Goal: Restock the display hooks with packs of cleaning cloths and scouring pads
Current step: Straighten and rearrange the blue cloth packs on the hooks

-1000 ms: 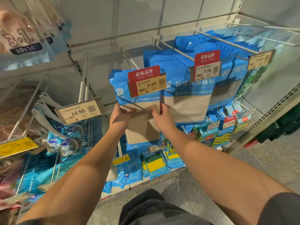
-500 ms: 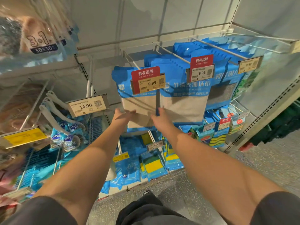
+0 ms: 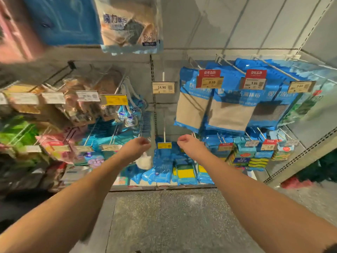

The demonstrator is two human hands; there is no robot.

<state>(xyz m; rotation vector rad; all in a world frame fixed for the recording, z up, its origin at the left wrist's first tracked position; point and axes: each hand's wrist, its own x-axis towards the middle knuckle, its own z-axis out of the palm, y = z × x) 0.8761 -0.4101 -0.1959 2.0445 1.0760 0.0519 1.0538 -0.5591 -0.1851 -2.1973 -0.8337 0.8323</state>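
Grey speckled terrazzo-type floor runs up to the shelving base. Pale grey panelled metal back wall with vertical slotted uprights; a perforated grey side frame closes the bay on the right. Lighting is dim and even, left side of view motion-blurred.

- Speckled grey floor below the shelving.
- Pale panelled back wall above the hooks.
- White price tag reading 14.90, on a slotted upright.
- Yellow price label left of it.
- Long-handled brushes hanging just below that label.
- Blurred green goods at far left.
- Red item on the floor, far right.
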